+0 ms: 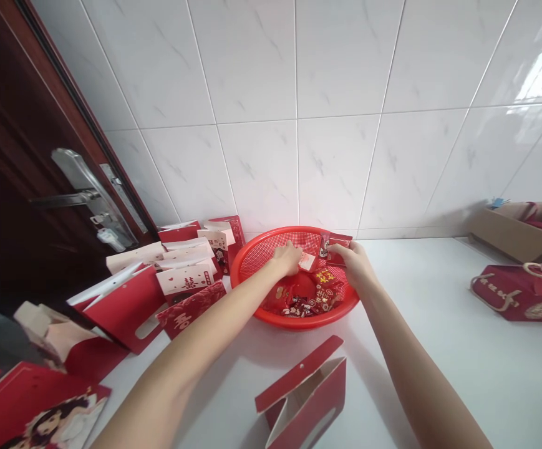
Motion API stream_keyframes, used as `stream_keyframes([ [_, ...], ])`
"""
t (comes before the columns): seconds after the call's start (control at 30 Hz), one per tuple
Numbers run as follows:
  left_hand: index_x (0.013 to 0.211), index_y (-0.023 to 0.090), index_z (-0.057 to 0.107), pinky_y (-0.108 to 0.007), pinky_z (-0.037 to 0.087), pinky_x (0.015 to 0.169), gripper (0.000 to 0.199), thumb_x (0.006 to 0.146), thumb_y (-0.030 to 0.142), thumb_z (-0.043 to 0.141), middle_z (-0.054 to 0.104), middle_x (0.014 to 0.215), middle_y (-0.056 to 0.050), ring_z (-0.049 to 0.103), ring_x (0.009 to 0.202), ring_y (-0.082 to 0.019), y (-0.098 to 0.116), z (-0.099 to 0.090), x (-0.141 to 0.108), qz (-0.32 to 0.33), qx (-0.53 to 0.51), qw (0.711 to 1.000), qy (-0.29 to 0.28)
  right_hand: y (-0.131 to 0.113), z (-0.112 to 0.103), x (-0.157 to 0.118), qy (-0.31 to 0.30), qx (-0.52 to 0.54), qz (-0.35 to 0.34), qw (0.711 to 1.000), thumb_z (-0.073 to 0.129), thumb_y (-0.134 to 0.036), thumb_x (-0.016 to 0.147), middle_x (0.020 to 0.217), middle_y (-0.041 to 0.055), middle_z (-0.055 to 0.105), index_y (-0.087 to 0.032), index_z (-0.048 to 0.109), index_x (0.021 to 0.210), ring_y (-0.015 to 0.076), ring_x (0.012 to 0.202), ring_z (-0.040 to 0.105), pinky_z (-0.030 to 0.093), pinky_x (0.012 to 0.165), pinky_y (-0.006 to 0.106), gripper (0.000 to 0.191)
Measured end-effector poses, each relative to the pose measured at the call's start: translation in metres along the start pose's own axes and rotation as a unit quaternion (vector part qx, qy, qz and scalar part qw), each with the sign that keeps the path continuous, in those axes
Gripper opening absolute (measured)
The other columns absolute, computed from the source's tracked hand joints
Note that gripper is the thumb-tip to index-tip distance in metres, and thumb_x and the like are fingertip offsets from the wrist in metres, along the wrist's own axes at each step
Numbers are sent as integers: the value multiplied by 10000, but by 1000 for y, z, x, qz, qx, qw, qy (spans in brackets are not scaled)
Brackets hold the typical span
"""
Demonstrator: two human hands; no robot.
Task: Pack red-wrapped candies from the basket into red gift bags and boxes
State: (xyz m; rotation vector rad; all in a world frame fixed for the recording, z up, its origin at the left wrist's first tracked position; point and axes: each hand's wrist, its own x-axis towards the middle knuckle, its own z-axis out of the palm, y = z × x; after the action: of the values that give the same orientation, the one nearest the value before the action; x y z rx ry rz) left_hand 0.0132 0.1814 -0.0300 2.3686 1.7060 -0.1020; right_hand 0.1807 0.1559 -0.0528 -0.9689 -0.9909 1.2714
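Note:
A red plastic basket (294, 322) stands against the tiled wall with several small wrapped packets (324, 290) inside, red with gold and white print. My left hand (288, 258) reaches into its middle, fingers bent down beside a pink-and-white packet (307, 260); the fingertips are partly hidden, so a hold cannot be made out. At the basket's right rim my right hand (353, 260) pinches a red packet (336, 248) between thumb and fingers. Nearer me an open red paper gift box (315, 399) stands upright with its top flap raised.
Several red and pink gift boxes (135, 305) stand along the left side. At the right lie a dark red box with a rope handle (521, 293) and a cardboard box (509, 234). A dark door with a metal handle (90, 196) is at the left, beside the white table (439, 349).

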Motion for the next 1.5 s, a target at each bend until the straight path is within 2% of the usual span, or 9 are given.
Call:
stream_keyframes([
  [0.17,1106,249,718,-293,530,837,338,848,466,689,753,1147,-51,709,1036,-258,7,5,-5,74,-10,994,-80,2,4,-1,20,2,-7,1000,759,-225,607,690,5,703,-231,603,672,208,677,681,572,686,355,169],
  [0.33,1288,227,617,-353,557,799,803,557,381,913,765,1106,-104,725,991,-344,23,21,-4,90,31,987,-133,-1,4,-2,23,8,-2,1000,752,-229,614,713,16,721,-224,643,694,217,706,693,576,690,354,136],
  [0.5,1239,186,613,-435,523,929,467,784,179,718,701,1242,-186,663,1173,-385,12,13,-2,62,69,994,-55,-1,4,-1,19,8,2,1000,765,-213,594,689,17,718,-209,645,672,203,684,689,568,650,324,143],
  [0.6,1231,193,611,-426,521,912,379,859,254,655,681,1283,-167,650,1185,-370,11,8,-5,75,67,995,-27,0,4,0,27,11,-4,1000,763,-222,595,679,7,715,-208,628,677,191,673,688,564,636,307,159],
  [0.8,1010,274,724,-274,495,732,193,818,268,707,777,993,0,720,932,-230,37,23,-15,191,44,972,-130,1,4,-3,22,17,-18,999,751,-241,595,684,10,724,-195,651,707,185,661,692,561,605,288,157],
  [1.0,973,222,774,-348,503,807,240,790,127,651,774,1065,-99,707,1031,-311,26,20,-6,124,64,983,-118,1,5,-1,26,17,-17,999,757,-219,578,661,11,710,-195,625,667,180,631,679,555,587,288,162],
  [1.13,1166,284,750,-288,513,761,431,736,256,753,765,1171,-45,704,1051,-275,3,5,-8,98,24,985,-139,0,6,-2,17,18,-16,1000,753,-224,597,669,16,718,-194,631,669,191,643,686,567,592,302,144],
  [1.3,895,309,807,-257,500,659,382,522,272,881,798,900,18,715,836,-233,0,7,-23,96,5,975,-202,-3,7,-6,8,11,-8,1000,753,-224,604,673,31,732,-191,652,669,206,653,695,567,580,303,125],
  [1.5,725,204,743,-352,514,736,184,563,187,829,753,773,-74,699,802,-291,11,19,-25,53,66,989,-120,-3,6,-6,6,6,-5,1000,751,-220,600,660,25,726,-198,634,652,200,646,692,560,586,297,130],
])
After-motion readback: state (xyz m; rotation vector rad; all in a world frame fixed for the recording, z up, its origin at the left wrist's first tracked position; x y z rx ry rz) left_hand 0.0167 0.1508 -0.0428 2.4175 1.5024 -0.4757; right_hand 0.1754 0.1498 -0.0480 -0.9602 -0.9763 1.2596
